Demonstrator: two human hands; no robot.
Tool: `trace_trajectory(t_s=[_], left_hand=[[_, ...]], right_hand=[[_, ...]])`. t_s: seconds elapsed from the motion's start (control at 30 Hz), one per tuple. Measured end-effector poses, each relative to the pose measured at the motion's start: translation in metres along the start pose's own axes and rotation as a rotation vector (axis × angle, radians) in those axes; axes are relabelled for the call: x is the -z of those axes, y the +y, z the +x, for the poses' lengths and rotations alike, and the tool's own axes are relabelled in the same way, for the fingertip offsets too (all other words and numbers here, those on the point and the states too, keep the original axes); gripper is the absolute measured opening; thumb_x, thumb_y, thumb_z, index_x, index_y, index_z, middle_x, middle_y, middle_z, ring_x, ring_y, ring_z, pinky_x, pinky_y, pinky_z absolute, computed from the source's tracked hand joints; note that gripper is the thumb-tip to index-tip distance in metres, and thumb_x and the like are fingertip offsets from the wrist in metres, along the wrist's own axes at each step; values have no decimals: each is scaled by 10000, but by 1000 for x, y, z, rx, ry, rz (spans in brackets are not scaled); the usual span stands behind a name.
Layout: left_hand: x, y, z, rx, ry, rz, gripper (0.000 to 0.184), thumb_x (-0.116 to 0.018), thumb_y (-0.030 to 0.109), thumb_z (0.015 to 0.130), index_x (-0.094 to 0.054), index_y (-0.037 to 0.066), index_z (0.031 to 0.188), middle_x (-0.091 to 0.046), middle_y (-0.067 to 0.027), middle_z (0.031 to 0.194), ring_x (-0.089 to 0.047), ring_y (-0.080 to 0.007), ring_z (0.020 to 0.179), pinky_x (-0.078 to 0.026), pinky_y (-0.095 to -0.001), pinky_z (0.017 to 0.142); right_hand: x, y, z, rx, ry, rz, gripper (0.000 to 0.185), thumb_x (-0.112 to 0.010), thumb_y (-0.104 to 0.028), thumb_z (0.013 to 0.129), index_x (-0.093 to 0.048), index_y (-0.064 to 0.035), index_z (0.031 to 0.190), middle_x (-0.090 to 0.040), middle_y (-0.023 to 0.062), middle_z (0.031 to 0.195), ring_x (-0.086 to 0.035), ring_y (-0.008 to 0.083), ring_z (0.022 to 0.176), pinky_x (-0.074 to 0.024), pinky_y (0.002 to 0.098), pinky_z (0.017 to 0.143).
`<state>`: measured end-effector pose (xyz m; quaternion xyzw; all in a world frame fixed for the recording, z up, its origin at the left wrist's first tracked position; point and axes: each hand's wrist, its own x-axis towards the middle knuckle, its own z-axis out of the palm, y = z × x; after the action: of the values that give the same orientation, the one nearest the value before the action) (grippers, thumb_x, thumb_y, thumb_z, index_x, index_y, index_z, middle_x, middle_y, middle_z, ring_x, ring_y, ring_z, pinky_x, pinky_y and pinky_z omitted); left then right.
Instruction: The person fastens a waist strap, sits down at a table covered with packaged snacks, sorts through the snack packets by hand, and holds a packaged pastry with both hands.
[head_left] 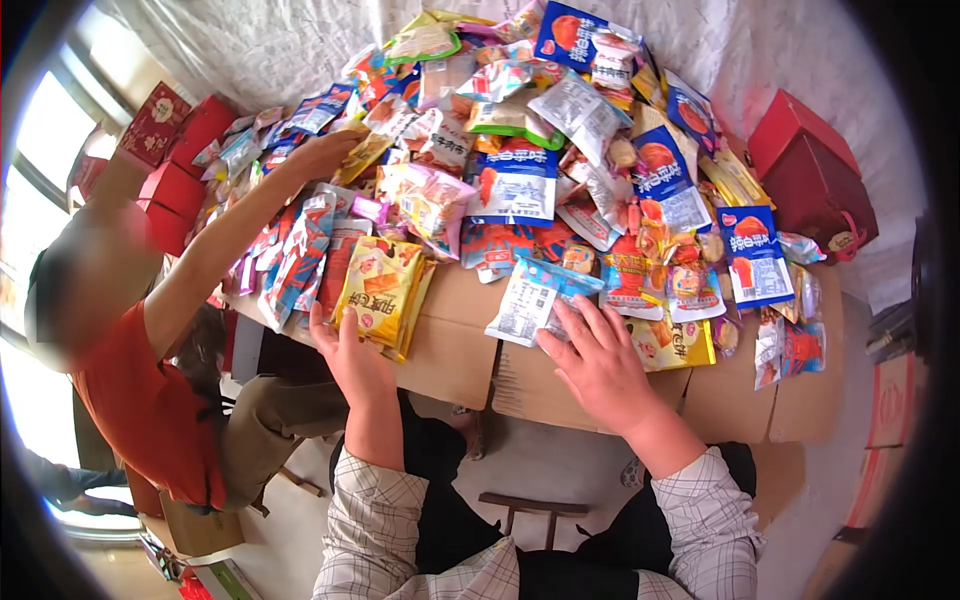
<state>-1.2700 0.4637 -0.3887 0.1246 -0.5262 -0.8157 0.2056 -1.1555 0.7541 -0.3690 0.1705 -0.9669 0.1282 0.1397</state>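
My left hand [358,362] is at the near edge of the table, fingers apart, by the lower left corner of a yellow snack packet [380,285]. Another yellow packet lies partly hidden under that one. My right hand [605,370] is spread with its fingertips over the lower right part of a silver and light blue snack packet [532,300], which lies with its printed back up. To the right of that hand, a yellow packet [675,342] lies flat near the edge. Blue and white packets [512,185] lie just beyond my hands.
A big heap of mixed snack packets covers the cardboard-topped table [445,345]. A person in an orange shirt [140,420] sits at the left, one arm reaching into the heap. Red boxes [810,185] stand at the right, more red boxes [165,195] at the left. A wooden stool [532,505] is below.
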Motion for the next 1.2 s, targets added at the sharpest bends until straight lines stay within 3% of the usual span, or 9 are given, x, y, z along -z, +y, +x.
trace_trajectory(t_s=[0.07,0.17,0.3,0.37,0.43,0.57,0.73,0.93,1.2], left_hand=[[-6,1,-2,2,-29,-13,586,-564,65,990,-311,11,1516,-439,-142,1388,-512,-203,1231,-433,-353,1044],[-6,1,-1,-14,-23,-23,559,-553,69,995,-338,22,1509,-398,-151,1445,-469,-218,1294,-418,-353,1065],[-20,17,-15,-379,107,582,550,-595,78,961,-403,27,1473,-317,-185,1535,-349,-257,1399,-339,-393,1143],[-17,14,-19,-742,-146,882,574,-627,47,901,-433,7,1440,-363,-191,1501,-369,-291,1395,-293,-424,1175],[-30,7,-30,-654,-515,690,629,-597,7,863,-397,-21,1459,-432,-168,1474,-392,-298,1405,-265,-435,1188],[-64,5,-56,-762,-948,985,513,-604,131,914,-516,29,1408,-462,-214,1462,-408,-378,1396,-305,-482,1168],[-76,-31,-44,-651,-790,1101,397,-616,211,942,-618,40,1301,-525,-236,1373,-494,-426,1254,-396,-506,1058],[-98,-35,-46,-526,-578,1244,482,-741,342,859,-669,118,1280,-527,-278,1277,-519,-437,1190,-433,-496,1021],[-102,-59,-43,-408,-630,936,463,-756,192,854,-651,38,1278,-540,-233,1266,-601,-387,1116,-523,-453,902]], right_hand=[[0,3,1,12,30,-50,403,-541,-133,931,-602,-156,1329,-541,173,1420,-496,374,1323,-394,564,1088],[1,10,-1,17,53,-69,411,-566,-134,916,-605,-146,1325,-540,172,1419,-503,374,1315,-428,527,1078],[-3,16,-4,5,87,-43,420,-574,-127,905,-603,-127,1325,-569,165,1379,-527,363,1294,-481,461,1047],[0,19,-3,44,98,-62,420,-584,-122,894,-606,-108,1313,-600,155,1327,-553,342,1269,-517,415,1010],[0,15,-3,46,92,11,411,-587,-120,892,-613,-107,1302,-609,150,1310,-559,334,1263,-521,417,1002],[5,0,1,94,55,144,384,-595,-117,887,-633,-109,1269,-620,144,1289,-571,319,1248,-528,422,979],[1,5,1,86,48,108,391,-597,-120,885,-630,-120,1275,-591,135,1326,-541,321,1271,-498,431,1011],[-14,4,-3,162,86,-24,377,-616,-224,901,-663,-316,1263,-433,86,1507,-405,297,1389,-415,507,1087],[1,13,2,104,-12,-85,280,-600,-207,917,-688,-211,1182,-514,87,1435,-450,330,1358,-358,575,1120]])
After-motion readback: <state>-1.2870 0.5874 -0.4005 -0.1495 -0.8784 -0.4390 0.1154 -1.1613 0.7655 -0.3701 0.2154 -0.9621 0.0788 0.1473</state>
